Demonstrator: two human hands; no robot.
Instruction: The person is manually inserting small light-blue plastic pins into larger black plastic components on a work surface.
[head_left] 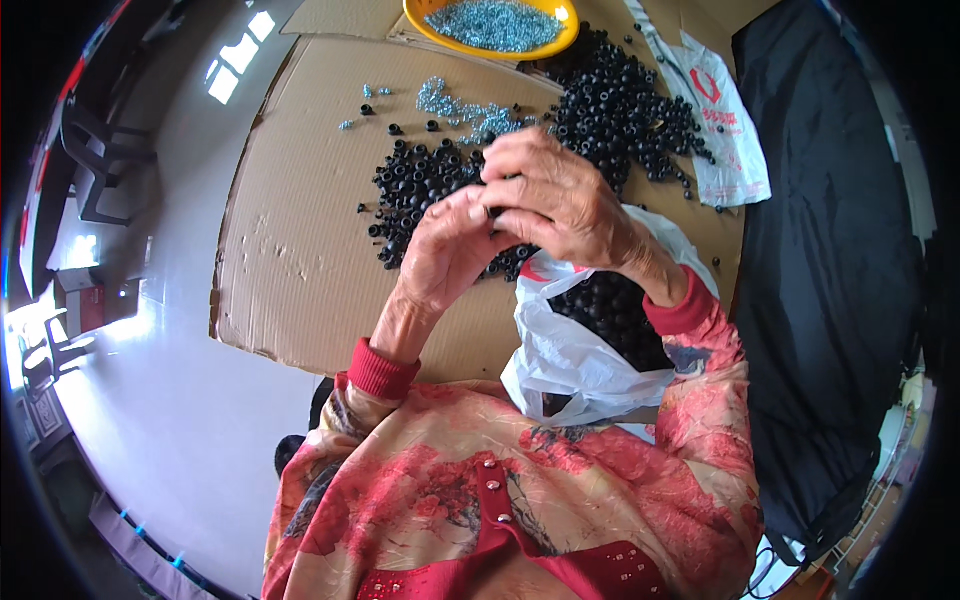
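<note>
Nearest the person, at the near right corner of the cardboard sheet (290,290), a white plastic bag (570,350) gapes open, part-filled with small black caps (615,310). Just beyond its mouth the two hands meet above the sheet. The left hand (445,255) comes up from the red cuff with palm turned inward; the right hand (555,195) curls over it from the right. The fingers (520,185) of both are drawn together at one spot — pinched, it seems, on a single small black piece, though the piece itself is almost wholly hidden between the fingertips and I cannot tell its exact shape.

Judging by this, the step in hand is the fitting of one small part to another: a black cap held in the left hand while the right presses or seats something on it. The next move would call for a firm, square push between the fingertips, and a short drop into the bag close below.

Beyond the hands, the middle of the sheet carries a loose pile of black caps (420,185), with a larger heap (630,115) toward the far right corner. Between them lies a scatter of small silvery metal rings (465,110). At the far edge sits a yellow bowl (430,25) full of the same metal rings — the supply, most likely.
</note>
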